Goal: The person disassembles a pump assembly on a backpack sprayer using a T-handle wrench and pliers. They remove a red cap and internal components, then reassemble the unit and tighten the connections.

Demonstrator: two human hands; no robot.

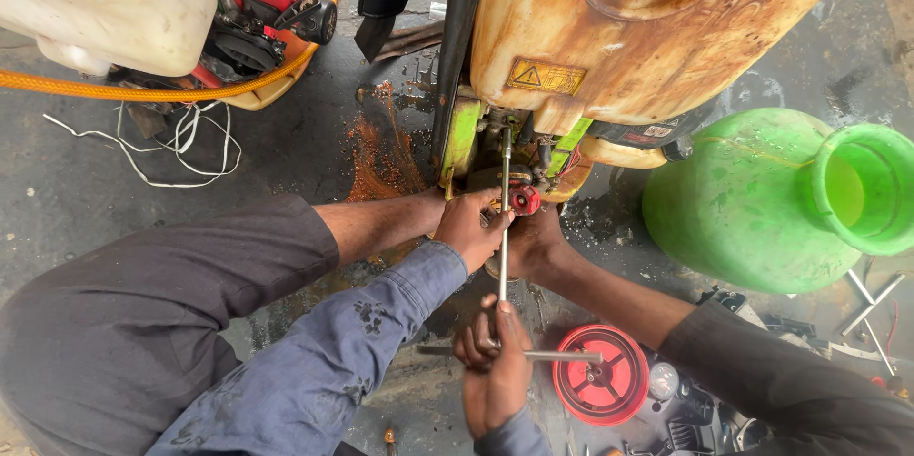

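T-handle wrench [503, 247] runs up into sprayer engine [514, 185]. Right hand [495, 370] clamped on its crossbar. Left hand's grip unclear beside co-worker's hands [471, 228]. Best kept straight and turned steadily.

A small-engine repair workshop: work happens on an oil-stained concrete floor [86, 189]. A rust-streaked sprayer tank [647, 28] stands there, a second motor sprayer [190, 9] left of it, loose parts and a red recoil cover [602, 387] below it.
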